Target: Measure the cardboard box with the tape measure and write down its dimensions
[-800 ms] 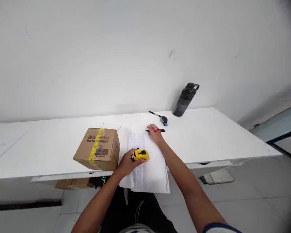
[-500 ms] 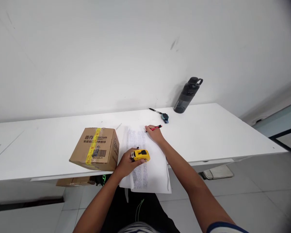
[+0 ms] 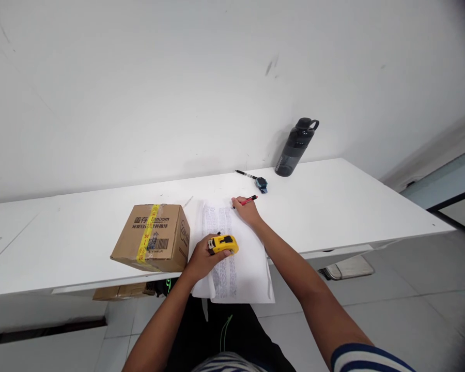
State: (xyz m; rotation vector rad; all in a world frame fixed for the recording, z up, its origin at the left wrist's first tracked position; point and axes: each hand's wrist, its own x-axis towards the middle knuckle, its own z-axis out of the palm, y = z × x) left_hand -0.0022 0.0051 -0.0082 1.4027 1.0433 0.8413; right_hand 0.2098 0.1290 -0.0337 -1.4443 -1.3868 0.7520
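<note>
- Under the left hand (image 3: pixel 202 258) and the right hand (image 3: pixel 248 211) is a white table (image 3: pixel 333 206); beyond them rises a pale wall (image 3: pixel 139 103) with some dark marks. Grey floor tiles (image 3: pixel 372 325) are seen to the right of the right arm.
- The left hand is gripping a yellow tape measure (image 3: pixel 225 244), above the written paper (image 3: pixel 251 268).
- The right hand has its fingers closed around a red pen (image 3: pixel 250 200), at the far part of this paper; if the tip touches, I cannot tell.
- Just left of the left hand stands a cardboard box (image 3: pixel 134 237). I can read "善存" and "Centrum", the latter partly covered by yellow tape (image 3: pixel 148 232); a barcode (image 3: pixel 158 244) is lower.
- The writing on the paper is in columns, too small for reading.
- Beyond the right hand are a black pen (image 3: pixel 245 174), a small dark object (image 3: pixel 261 184) and a black bottle (image 3: pixel 295 150), whose lettering is unclear.
- Compared with the earliest picture, the red pen is more tilted, and more of the striped sleeve (image 3: pixel 366 359) is visible; the tape measure remains in the left hand.
</note>
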